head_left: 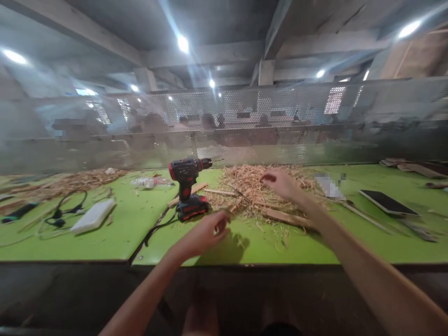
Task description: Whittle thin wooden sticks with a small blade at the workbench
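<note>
Above the front of the green table, my left hand [212,229] hovers with loosely curled fingers and a gap between thumb and fingers; I make out nothing held. My right hand [279,183] reaches over a heap of thin wood shavings [245,175], its fingers slightly bent and apart. Whether it touches the heap I cannot tell. Between the hands, a thin pointed tool [240,192] lies on the shavings near a narrow wooden stick [220,192]. A flat wooden piece [285,217] lies below my right wrist. Upright beside my left hand stands a black and red cordless drill [189,189].
At left lie a white block [94,215], a black cable [59,217] and more shavings [84,179]. A clear plastic bag [152,182] rests behind them. To the right is a dark phone-like slab [387,201]. A perforated screen [238,126] bounds the table's back.
</note>
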{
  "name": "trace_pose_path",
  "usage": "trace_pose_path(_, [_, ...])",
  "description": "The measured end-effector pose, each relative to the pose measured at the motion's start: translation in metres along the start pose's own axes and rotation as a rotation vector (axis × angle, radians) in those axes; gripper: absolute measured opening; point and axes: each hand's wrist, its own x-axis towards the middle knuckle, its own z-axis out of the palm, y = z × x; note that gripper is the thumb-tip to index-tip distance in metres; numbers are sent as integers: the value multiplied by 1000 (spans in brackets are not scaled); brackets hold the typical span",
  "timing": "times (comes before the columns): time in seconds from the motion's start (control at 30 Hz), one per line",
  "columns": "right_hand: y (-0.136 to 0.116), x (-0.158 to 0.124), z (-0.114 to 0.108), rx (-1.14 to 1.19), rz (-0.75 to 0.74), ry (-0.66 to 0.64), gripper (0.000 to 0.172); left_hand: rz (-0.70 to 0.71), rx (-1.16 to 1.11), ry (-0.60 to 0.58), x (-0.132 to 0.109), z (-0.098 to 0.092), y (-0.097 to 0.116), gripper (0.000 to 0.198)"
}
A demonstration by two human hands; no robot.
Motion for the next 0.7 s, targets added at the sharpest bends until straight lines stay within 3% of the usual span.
trace_pose_path(0.07, [2, 21, 34, -25, -7, -77, 16, 1, 209, 57, 56, -2, -19, 16])
trace_pose_path(0.13, [6, 33, 66, -142, 9, -127, 14, -13, 381, 107, 97, -3, -43, 26])
trace_pose_path(0.23, [12, 39, 93, -221, 26, -98, 13, -54, 549, 118, 129, -1, -73, 30])
trace_pose_path(0.33, [15, 37, 95, -271, 7, -96, 15, -15, 576, 126, 136, 2, -87, 25])
trace_pose_path(0.47, [15, 34, 93, -328, -13, -104, 13, 57, 559, 189, 137, 6, -89, 22])
trace_pose_path(0.6, [19, 33, 97, -362, -12, -58, 7, 170, 424, 350, 143, 5, -86, 21])
trace_pose_path(0.7, [31, 36, 98, -298, -1, 20, 13, 323, 229, 484, 147, 3, -79, 18])
